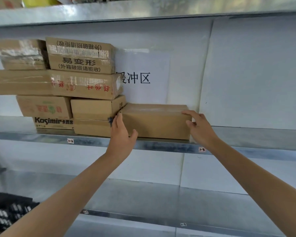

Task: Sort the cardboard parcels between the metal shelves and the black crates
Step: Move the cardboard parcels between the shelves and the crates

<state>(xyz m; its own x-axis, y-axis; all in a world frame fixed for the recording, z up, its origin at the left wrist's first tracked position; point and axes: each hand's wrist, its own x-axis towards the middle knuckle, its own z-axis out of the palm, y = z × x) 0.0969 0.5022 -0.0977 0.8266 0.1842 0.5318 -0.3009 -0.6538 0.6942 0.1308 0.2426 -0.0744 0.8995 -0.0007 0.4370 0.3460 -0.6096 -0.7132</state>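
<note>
A plain brown cardboard parcel (158,121) lies on the middle metal shelf (246,139), right of a stack of several taped parcels (79,86). My left hand (122,134) presses flat against its left end, fingers slipped between it and the neighbouring box. My right hand (197,125) grips its right end, fingers over the top corner. A black crate (9,212) shows at the lower left edge.
A white sheet with black characters (140,77) hangs on the back wall behind the stack. The shelf carries small labels (202,149) on its front lip. The lower shelf (143,199) lies below my arms. An upper shelf (143,11) holds items above.
</note>
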